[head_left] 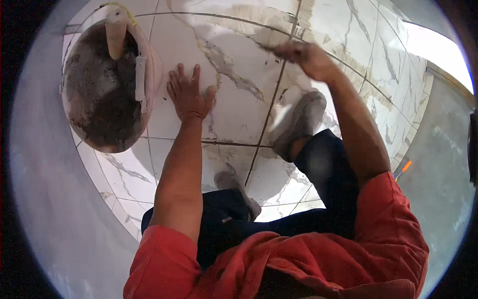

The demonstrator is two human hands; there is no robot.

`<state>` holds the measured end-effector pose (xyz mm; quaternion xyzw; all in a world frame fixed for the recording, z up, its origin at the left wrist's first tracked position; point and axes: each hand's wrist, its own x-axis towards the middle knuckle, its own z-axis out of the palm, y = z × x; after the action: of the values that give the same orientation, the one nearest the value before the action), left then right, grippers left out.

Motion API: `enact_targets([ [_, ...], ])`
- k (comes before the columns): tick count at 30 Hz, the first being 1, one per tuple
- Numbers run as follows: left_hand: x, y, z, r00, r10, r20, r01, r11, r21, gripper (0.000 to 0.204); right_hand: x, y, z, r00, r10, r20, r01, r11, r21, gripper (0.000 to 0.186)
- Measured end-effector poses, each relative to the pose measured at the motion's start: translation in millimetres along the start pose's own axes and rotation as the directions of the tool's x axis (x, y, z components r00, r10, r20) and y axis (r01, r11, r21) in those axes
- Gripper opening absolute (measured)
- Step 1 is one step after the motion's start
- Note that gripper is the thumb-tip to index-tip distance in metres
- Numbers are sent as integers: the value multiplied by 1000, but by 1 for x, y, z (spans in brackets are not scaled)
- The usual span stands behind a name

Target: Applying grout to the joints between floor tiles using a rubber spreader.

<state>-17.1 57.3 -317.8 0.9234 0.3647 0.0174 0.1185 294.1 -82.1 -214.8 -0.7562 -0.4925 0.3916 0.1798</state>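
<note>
My left hand [189, 94] lies open on a white marble-patterned tile [234, 119], fingers spread, right of a bucket [99, 99]. The bucket holds dark grey material, with a pale cylindrical object [115, 35] at its top. My right hand [308, 59] is closed round something thin and blurred at the dark grout line between tiles, upper middle; I cannot make out what it is.
My shoes [301, 117] rest on the tiles below my hands. Grey walls [42, 164] curve along both sides. Smeared grout marks the upper tiles. An orange-handled tool [404, 169] lies at the right near the wall. Bright light falls at upper right.
</note>
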Motion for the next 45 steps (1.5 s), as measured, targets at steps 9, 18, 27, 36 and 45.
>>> enact_targets([
  [9,7,19,4,999,10,38,-9,999,-37,72,48,28,85,809,-364,-463,-68,723,-688,41],
  [18,6,14,0,1000,20,14,-20,999,-40,72,58,-5,35,856,-101,-507,-127,910,-396,32],
  [27,-1,1,-4,1000,10,12,-10,999,-32,71,64,-25,32,909,0,-417,-193,887,-420,29],
  [36,-6,-5,-1,1000,5,21,-5,1000,-22,72,59,-49,107,881,-217,-420,32,914,-404,32],
  [45,-5,2,-1,996,-32,86,34,999,-23,74,80,-67,102,935,-126,-332,-109,788,-606,38],
])
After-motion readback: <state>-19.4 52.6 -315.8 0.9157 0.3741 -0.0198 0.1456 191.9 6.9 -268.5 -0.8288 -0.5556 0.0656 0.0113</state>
